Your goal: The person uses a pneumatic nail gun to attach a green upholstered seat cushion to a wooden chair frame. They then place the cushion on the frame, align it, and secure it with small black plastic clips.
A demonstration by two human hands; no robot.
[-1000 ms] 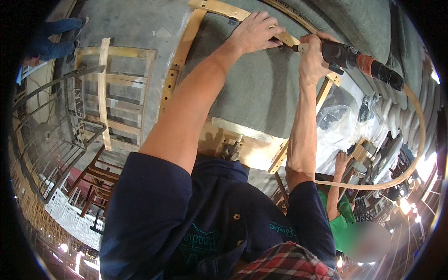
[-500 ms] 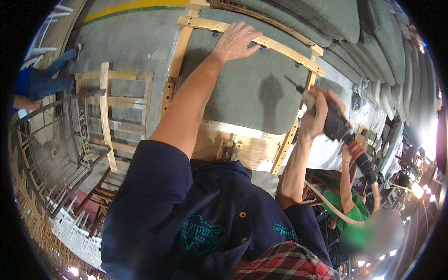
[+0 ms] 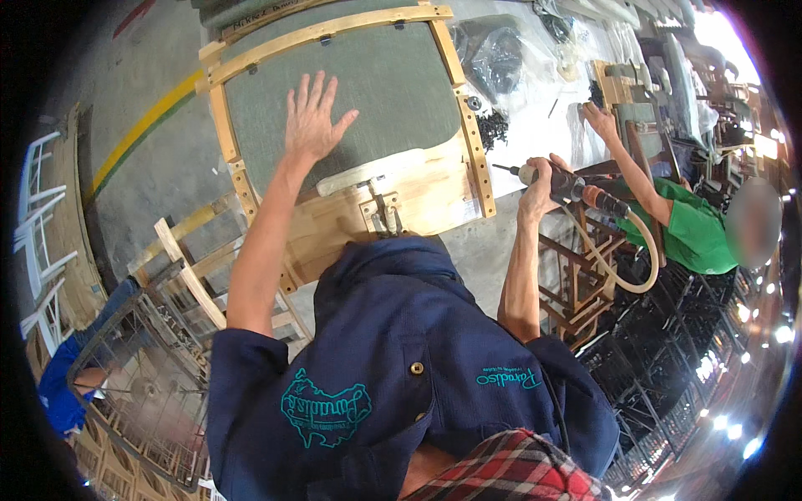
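Observation:
My left hand [image 3: 311,121] is spread, palm down, over a grey-green fabric-covered panel [image 3: 397,92]; whether it touches the cloth I cannot tell. Around the panel runs a light wooden jig frame [image 3: 338,32] with dark brackets on its far bar and drilled holes in the side rails. On its near side lies a plywood board [image 3: 439,184] with a metal clamp [image 3: 382,215] in front of my body. Off to the right of the jig, my right hand [image 3: 537,196] grips a black power screwdriver [image 3: 570,185], its bit aimed left and a pale hose [image 3: 639,288] trailing from its rear.
Right of the jig, a white-covered table [image 3: 535,121] bears dark screws [image 3: 493,129] in a heap and clear plastic wrap [image 3: 493,54]. A co-worker in a green shirt [image 3: 697,225] reaches in there. Wooden frames [image 3: 188,271] and a wire rack [image 3: 142,392] stand at left, near a person in blue.
My left hand has come off the frame's far bar and moved nearer, over the fabric. The screwdriver in my right hand has moved away from the jig's right side. The view has turned.

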